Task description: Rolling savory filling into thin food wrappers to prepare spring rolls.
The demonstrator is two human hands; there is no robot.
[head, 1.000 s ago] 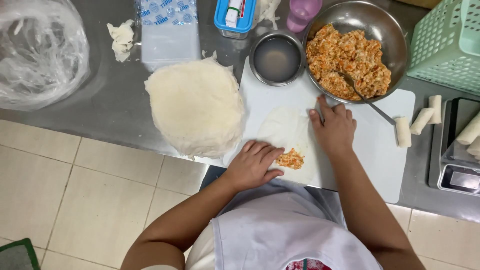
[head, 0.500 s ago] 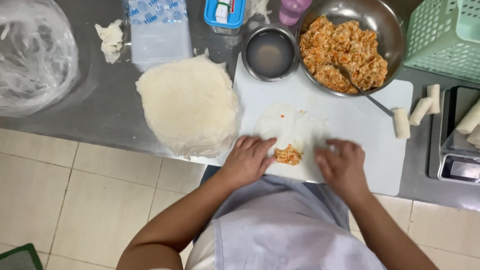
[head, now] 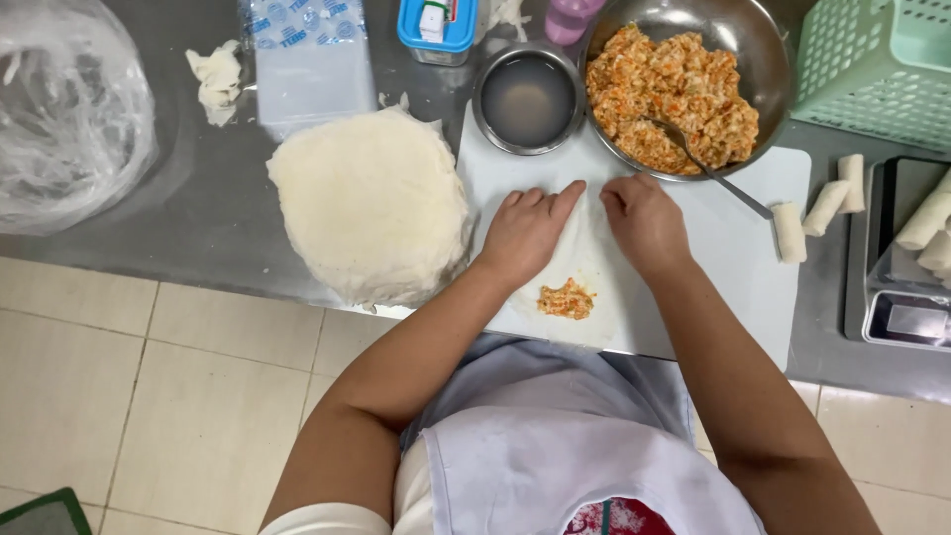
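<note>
Head camera: left hand (head: 527, 230) and right hand (head: 646, 220), fingers open, press flat on a thin wrapper (head: 586, 260); orange filling (head: 567, 298) sits near.

My hands (head: 584, 223) are hiding the wrapper's (head: 589, 267) far edge; the frame is cropping the green basket (head: 882, 64), the blue-lidded box (head: 436, 28) and the plastic bag (head: 64, 109).

hands on a wrapper, filling near the body.
left hand (head: 525, 230) and right hand (head: 646, 220) rest side by side on the wrapper (head: 584, 248) on the board (head: 733, 248); wrapper stack (head: 371, 203) left, bowl (head: 693, 79) behind, 2 rolls (head: 812, 213) right.
</note>
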